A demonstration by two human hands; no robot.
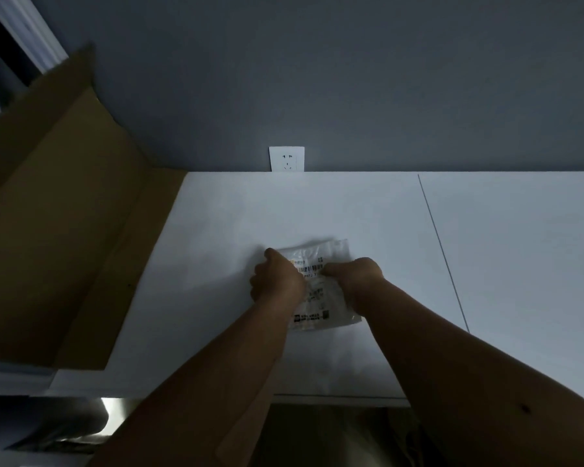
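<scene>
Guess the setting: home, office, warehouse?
Likely a home or small office room: a white table against a grey wall with a socket, a cardboard box at left, the left hand and right hand gripping a labelled parcel bag.

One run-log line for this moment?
left hand grips parcel bag | right hand grips parcel bag | parcel bag on white table, label up | cardboard box at table's left

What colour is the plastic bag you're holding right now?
Whitish crinkled plastic mailer bag with a black-printed barcode label; the head view shows it best.
</scene>
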